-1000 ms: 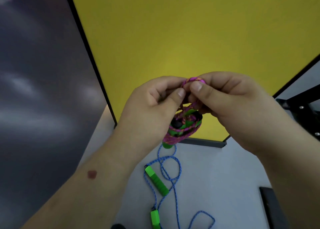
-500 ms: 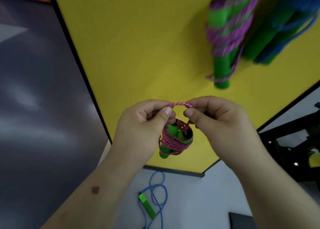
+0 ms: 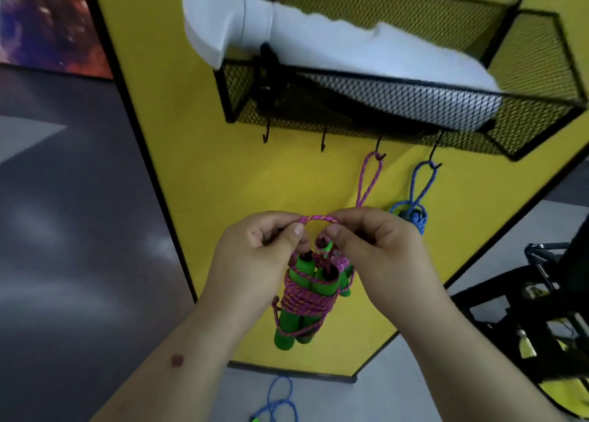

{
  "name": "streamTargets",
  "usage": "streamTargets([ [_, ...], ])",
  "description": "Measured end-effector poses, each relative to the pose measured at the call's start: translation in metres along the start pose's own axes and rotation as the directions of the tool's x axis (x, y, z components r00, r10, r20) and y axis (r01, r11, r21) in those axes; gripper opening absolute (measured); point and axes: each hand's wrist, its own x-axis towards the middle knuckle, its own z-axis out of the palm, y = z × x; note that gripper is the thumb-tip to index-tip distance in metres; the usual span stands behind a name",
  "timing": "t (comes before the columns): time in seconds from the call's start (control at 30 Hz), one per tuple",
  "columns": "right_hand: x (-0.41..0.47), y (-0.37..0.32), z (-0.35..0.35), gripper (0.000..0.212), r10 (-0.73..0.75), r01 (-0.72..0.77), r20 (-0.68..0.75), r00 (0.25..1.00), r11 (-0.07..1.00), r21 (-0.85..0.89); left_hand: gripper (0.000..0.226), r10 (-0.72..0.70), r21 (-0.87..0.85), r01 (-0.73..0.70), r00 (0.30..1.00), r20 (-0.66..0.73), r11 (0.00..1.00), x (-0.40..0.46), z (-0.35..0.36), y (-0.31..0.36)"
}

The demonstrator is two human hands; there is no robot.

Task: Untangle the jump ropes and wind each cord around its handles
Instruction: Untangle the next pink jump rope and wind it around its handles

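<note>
Below hooks, left hand (image 3: 258,255), right hand (image 3: 376,249) pinching pink cord (image 3: 317,219)

— What do the hands hold?

— The left hand (image 3: 258,255) and right hand (image 3: 376,249) pinch a loop of the pink cord (image 3: 317,219) between them. Below the loop hangs the bundle, cord wound around green handles (image 3: 301,297).

— And above?

— A black mesh shelf (image 3: 398,102) on the yellow wall (image 3: 197,153). From its hooks hang a pink rope (image 3: 369,179) and a blue rope (image 3: 417,198).
</note>
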Motion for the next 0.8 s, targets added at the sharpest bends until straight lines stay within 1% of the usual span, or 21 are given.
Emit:
streamTargets([
  [0.1,0.019,-0.017,-0.004,0.006,-0.03,0.029,-0.044,0.999,0.999,-0.033,0.033,-0.011,-0.012,0.011,1.0,-0.004,1.0,0.021,-0.001,0.016],
  [0.27,0.055,-0.029,-0.002,0.008,-0.085,0.077,-0.148,0.985,0.996,-0.055,0.028,0.01,-0.045,-0.012,0.999,-0.03,0.999,0.06,0.003,0.034],
  [0.33,0.069,-0.03,0.002,0.008,-0.096,0.078,-0.205,0.974,0.992,-0.095,0.025,0.007,-0.049,-0.01,0.998,-0.058,0.999,0.075,0.007,0.037],
  [0.4,0.082,-0.027,0.009,0.015,-0.104,0.068,-0.25,0.963,0.986,-0.151,0.018,-0.011,-0.06,0.006,0.997,-0.077,0.998,0.087,0.01,0.034],
  [0.47,0.092,-0.022,0.015,0.024,-0.105,0.042,-0.29,0.951,0.976,-0.213,0.016,-0.04,-0.071,0.034,0.995,-0.09,0.997,0.097,0.012,0.028],
  [0.5,0.096,-0.02,0.017,0.025,-0.105,0.029,-0.3,0.948,0.969,-0.247,0.016,-0.054,-0.076,0.047,0.994,-0.097,0.996,0.101,0.012,0.025],
  [0.57,0.1,-0.013,0.021,0.02,-0.105,0.017,-0.291,0.951,0.957,-0.289,0.017,-0.082,-0.094,0.073,0.991,-0.104,0.993,0.107,0.015,0.019],
  [0.67,0.1,-0.007,0.025,0.013,-0.092,0.019,-0.27,0.958,0.966,-0.26,0.023,-0.108,-0.119,0.097,0.99,-0.088,0.988,0.108,0.019,0.012],
  [0.8,0.098,-0.006,0.024,0.013,-0.113,0.036,-0.255,0.96,0.957,-0.288,0.021,-0.098,-0.12,0.088,0.992,-0.078,0.989,0.108,0.021,0.005],
])
